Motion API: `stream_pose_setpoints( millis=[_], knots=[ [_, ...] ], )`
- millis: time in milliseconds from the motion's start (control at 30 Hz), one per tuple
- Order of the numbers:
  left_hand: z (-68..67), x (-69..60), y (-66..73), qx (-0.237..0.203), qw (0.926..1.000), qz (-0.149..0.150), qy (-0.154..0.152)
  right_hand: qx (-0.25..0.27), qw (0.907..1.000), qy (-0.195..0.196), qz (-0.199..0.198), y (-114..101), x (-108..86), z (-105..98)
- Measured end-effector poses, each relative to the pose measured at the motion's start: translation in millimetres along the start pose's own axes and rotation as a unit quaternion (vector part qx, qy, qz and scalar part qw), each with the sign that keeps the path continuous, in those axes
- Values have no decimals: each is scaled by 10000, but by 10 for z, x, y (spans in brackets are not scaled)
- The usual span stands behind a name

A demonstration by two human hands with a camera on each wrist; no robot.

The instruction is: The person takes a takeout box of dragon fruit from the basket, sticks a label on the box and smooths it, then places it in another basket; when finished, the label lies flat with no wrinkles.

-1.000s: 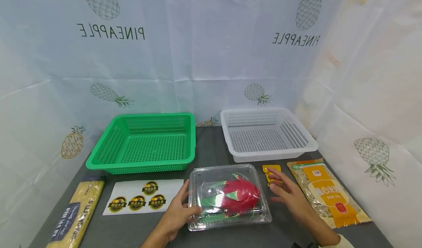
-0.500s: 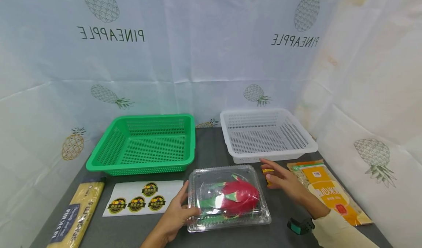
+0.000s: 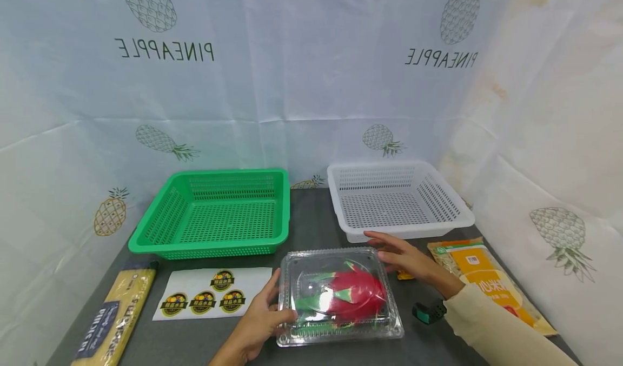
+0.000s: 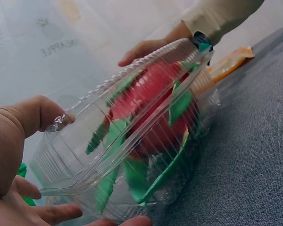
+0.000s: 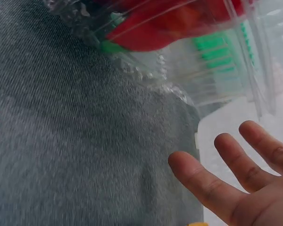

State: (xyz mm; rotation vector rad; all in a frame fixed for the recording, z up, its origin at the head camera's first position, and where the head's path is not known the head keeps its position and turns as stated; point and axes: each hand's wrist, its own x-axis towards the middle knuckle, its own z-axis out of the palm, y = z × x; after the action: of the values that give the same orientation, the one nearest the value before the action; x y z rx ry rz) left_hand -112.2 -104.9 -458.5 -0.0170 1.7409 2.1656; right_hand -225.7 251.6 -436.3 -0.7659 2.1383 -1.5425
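A clear plastic clamshell box [image 3: 306,279] with its lid down lies on the dark tabletop in front of me. Inside it is a red dragon fruit [image 3: 357,295] with green scales. My left hand [image 3: 263,320] grips the box's left side, thumb over the front corner and fingers along the side wall. In the left wrist view that thumb [image 4: 42,113] bears on the lid, while the fingers are spread lower down by the base. My right hand [image 3: 401,255] hovers by the box's back right corner, fingers extended and holding nothing. It partly covers a small yellow packet [image 3: 405,275].
Behind the box stand a green basket [image 3: 214,250] and a white basket [image 3: 409,228]. A sheet of round stickers [image 3: 209,293] and a pack of spaghetti [image 3: 117,312] lie at left. An orange-and-clear food bag [image 3: 491,285] lies at right. Pineapple-print cloth [image 3: 311,85] encloses the table.
My right hand has moved left and slightly away from me, from over the yellow packet to the box's back right corner. The left hand and box have hardly moved.
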Motion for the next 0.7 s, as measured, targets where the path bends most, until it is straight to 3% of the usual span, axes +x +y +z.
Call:
stream_pose_setpoints(
  millis=[200,433,700],
  knots=[
    [3,1,-1,-55,10000,-45,19,-44,9998,-191,-90,55,134,55],
    [-2,7,-9,-40,10000,-54,44,283,9972,-527,-445,117,253,120],
    [2,1,-12,-54,10000,-64,39,751,9960,-296,-387,136,311,218]
  ],
)
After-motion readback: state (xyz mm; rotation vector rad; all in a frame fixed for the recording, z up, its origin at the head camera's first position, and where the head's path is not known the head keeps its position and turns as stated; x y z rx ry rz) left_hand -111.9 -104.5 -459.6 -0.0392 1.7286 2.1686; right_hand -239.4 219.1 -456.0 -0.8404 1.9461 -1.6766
